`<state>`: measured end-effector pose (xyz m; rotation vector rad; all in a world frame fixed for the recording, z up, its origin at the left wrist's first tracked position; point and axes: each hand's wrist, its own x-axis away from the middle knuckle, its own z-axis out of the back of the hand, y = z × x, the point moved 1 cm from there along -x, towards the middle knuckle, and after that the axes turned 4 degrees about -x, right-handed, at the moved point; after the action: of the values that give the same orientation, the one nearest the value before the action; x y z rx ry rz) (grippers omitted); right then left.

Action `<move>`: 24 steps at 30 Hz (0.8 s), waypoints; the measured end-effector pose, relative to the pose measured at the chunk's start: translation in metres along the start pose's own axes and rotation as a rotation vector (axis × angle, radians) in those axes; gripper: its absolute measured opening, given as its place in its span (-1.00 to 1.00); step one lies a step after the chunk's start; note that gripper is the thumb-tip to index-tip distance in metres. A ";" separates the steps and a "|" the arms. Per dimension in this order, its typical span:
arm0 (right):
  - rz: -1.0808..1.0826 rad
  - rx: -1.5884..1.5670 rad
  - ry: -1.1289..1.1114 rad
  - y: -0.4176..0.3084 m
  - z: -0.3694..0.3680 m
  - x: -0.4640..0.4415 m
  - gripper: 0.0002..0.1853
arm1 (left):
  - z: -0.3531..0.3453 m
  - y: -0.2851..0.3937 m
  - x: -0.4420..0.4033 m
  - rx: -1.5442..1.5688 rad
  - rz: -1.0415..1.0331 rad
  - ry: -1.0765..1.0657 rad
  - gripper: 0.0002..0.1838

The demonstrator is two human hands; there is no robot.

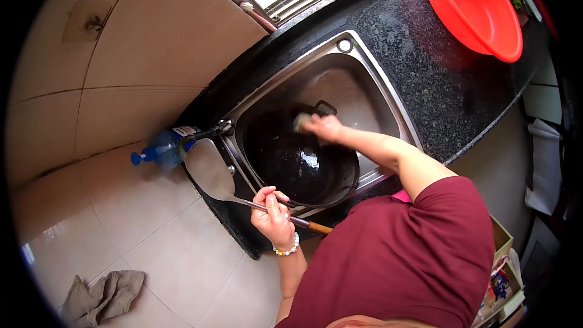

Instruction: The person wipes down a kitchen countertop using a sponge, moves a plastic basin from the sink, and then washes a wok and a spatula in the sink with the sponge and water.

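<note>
A dark wok [285, 164] lies tilted in the steel sink [388, 94], its loop handle towards the back. My right hand [326, 127] presses a pale scrubber [301, 123], blurred by motion, against the wok's inner surface. Near the sink's front-left corner, my left hand [273, 215] is closed around the shaft of a wok spatula [209, 170]. The spatula's broad metal blade points left, and its wooden handle reaches back towards my body. Whether the left fingers also touch the wok's rim, I cannot tell.
A faucet [225, 127] stands at the sink's left edge, beside a blue pump bottle [165, 149]. On the dark stone counter [388, 30] sits a red basin [477, 9], with greens behind it. A grey cloth [106, 297] lies at lower left.
</note>
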<state>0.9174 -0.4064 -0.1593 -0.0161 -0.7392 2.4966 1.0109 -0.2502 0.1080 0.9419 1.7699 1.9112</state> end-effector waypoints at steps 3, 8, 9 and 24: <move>-0.272 0.089 0.333 0.039 0.046 -0.013 -0.63 | 0.008 -0.019 0.003 -0.069 0.009 0.005 -0.86; 0.142 -0.248 -0.029 -0.016 0.080 -0.015 -0.38 | 0.019 -0.039 -0.003 -0.340 -0.037 0.041 -0.87; 0.180 -0.310 0.115 -0.025 0.085 -0.028 -0.45 | 0.021 -0.041 -0.004 -0.390 -0.051 0.054 -0.86; 0.559 -0.764 0.170 -0.137 0.099 -0.118 -0.71 | 0.096 -0.085 -0.001 -0.944 -0.104 0.080 -0.86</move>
<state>1.0702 -0.4176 -0.0213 -0.7885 -1.7477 2.4698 1.0629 -0.1690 0.0233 0.4073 0.7176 2.3363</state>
